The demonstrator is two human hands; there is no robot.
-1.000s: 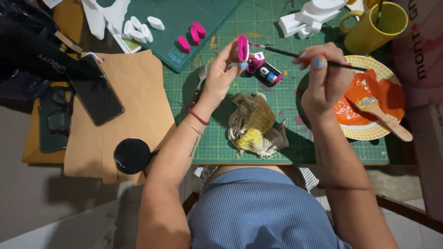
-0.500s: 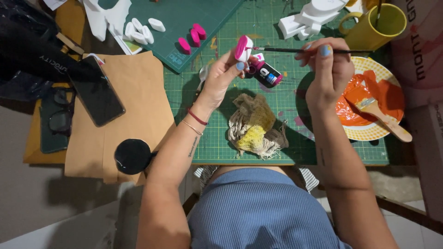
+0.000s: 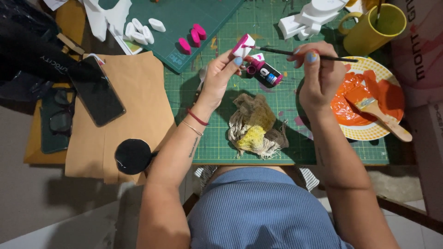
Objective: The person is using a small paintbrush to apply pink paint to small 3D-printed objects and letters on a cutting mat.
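My left hand [image 3: 220, 76] pinches a small white block [image 3: 243, 45] whose one face is painted pink, held up over the green cutting mat [image 3: 277, 27]. My right hand [image 3: 318, 74] grips a thin black paintbrush [image 3: 286, 52] and its tip touches the pink face of the block. Just below the block a small paint bottle [image 3: 264, 72] with pink paint lies on the mat. A paint-stained rag [image 3: 256, 127] sits on the mat between my forearms.
A yellow-rimmed plate [image 3: 390, 131] with orange paint and a wide wooden-handled brush [image 3: 380, 117] is at the right. A yellow mug [image 3: 371, 27] stands behind it. White and pink small pieces [image 3: 191, 39], white shapes [image 3: 314, 16], a phone [image 3: 97, 92], brown paper [image 3: 138, 106] and a black disc [image 3: 133, 156] are at the left.
Both hands rose and shifted slightly toward each other. The brush tip came onto the block's pink face.
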